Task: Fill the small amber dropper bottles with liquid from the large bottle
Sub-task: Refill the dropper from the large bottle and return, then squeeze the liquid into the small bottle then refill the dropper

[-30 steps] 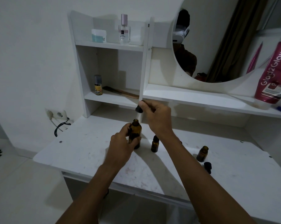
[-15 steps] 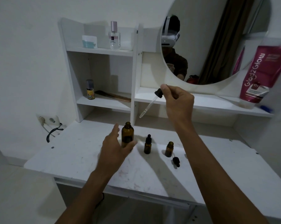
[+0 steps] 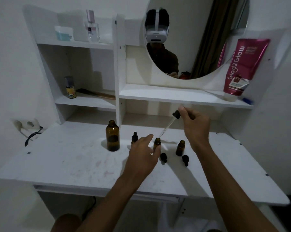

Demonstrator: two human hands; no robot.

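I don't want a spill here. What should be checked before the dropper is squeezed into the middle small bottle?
1. Cap off the middle small bottle: ok.
2. Tip of the dropper inside that bottle's neck: not ok, it hangs just above the mouth.
3. Grip of the left hand on that bottle: not ok, fingers straight beside it.
4. Pinch of the right hand on the bulb: ok.
5. Liquid in the glass tube: cannot tell.
6. Open large bottle upright, apart from both arms: ok.

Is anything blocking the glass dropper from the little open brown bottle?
Nothing visible. The black-capped glass dropper in the right hand points at the uncovered mouth of the small open amber glass bottle; the left hand is beside it.
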